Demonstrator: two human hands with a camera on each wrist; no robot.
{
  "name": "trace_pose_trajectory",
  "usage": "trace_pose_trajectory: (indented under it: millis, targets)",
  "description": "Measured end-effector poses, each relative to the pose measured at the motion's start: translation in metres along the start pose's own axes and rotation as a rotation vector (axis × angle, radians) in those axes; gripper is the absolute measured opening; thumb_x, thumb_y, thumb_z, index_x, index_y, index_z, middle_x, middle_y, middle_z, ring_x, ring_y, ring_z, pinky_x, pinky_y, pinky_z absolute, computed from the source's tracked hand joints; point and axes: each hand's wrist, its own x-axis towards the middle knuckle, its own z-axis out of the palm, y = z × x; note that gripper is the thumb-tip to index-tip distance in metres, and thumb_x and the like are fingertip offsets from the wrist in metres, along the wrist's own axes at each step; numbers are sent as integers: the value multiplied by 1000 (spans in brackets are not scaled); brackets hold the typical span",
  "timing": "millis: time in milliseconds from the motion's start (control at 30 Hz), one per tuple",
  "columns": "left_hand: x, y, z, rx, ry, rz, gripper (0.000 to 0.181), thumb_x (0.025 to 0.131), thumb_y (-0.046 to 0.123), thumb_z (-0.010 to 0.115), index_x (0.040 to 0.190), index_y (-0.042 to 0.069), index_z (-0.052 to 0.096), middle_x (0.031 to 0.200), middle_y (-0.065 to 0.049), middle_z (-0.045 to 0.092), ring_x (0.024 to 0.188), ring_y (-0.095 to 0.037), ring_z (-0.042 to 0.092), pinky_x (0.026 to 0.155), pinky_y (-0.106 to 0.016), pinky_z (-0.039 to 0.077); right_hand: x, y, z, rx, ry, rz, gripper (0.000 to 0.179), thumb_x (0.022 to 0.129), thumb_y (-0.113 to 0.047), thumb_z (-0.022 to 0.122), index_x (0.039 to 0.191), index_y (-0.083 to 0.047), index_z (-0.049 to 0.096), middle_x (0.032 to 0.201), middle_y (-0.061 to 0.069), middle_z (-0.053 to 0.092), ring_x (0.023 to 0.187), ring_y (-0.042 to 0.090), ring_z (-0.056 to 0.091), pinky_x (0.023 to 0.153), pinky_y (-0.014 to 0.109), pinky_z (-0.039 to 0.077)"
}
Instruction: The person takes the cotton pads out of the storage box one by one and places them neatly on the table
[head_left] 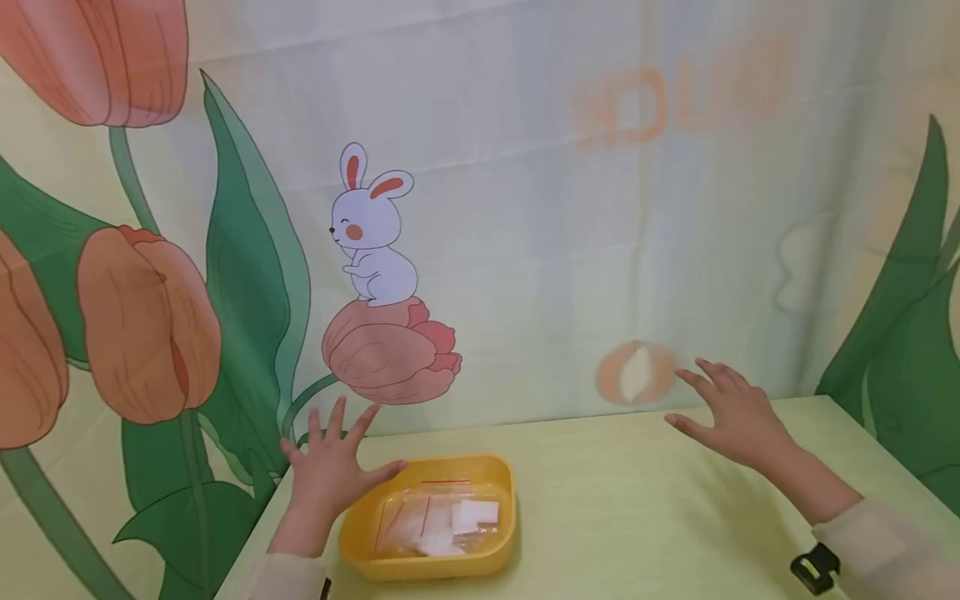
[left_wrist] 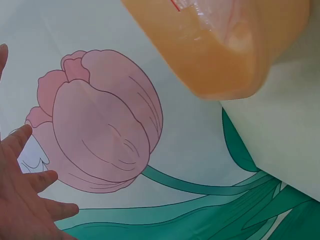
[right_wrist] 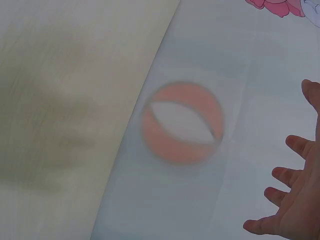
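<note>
My left hand [head_left: 326,471] is raised with fingers spread, above and beside the left end of a yellow plastic tray [head_left: 427,568]. Its thumb overlaps the tray's far rim in the head view, and it holds nothing. Inside the tray lie clear zip bags [head_left: 408,525] with red seal lines and some small white pieces [head_left: 478,512]. In the left wrist view the tray [left_wrist: 215,75] shows at the top, apart from the spread fingers [left_wrist: 45,181]. Over the right part of the table my right hand [head_left: 738,417] hovers, fingers apart and nothing held.
A pale green-yellow table [head_left: 600,500] ends against a hanging cloth [head_left: 525,250] printed with tulips and a white rabbit [head_left: 375,242]. A blurred orange round shape [head_left: 611,375] shows through the cloth near the right hand. A black strap clip [head_left: 815,568] sits at the right sleeve.
</note>
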Motion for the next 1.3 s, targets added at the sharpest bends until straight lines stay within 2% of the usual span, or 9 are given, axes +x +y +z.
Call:
trace_pose_trajectory:
  millis: [400,733,900,1067,1300]
  targets:
    - [-13,-6,9,-41,-22,-33,90,84,66,72,157,24,40,166,-26,24,150,-60,21,103,-90,19,-8,-7,13,122,21,-7,68,96,-43,67,148,-2,49,154,31,43,138,54,43,103,72,42]
    - [-23,-16,18,-99,-48,-79,85,88,63,69,155,18,42,162,-28,29,146,-54,31,104,-86,27,-13,-16,26,154,38,-29,59,97,-38,67,141,0,56,148,29,52,134,52,50,102,68,45]
    - [-27,-22,22,-84,-47,-93,80,90,60,68,153,15,45,158,-30,36,142,-53,38,103,-83,33,-13,-15,38,182,67,-43,54,98,-35,67,138,0,58,145,26,56,132,50,52,101,66,47]
    - [-28,-29,28,-44,-74,-119,78,91,59,67,149,11,48,152,-31,44,135,-52,46,101,-76,42,-15,-18,46,201,108,-67,45,98,-29,68,132,-1,62,138,23,62,128,46,57,98,62,50]
    - [-32,-39,35,-70,-101,-166,75,94,55,64,149,6,48,147,-30,50,130,-50,51,99,-72,45,-14,-24,55,208,138,-99,35,97,-22,70,126,-3,65,131,19,66,121,41,63,95,57,53]
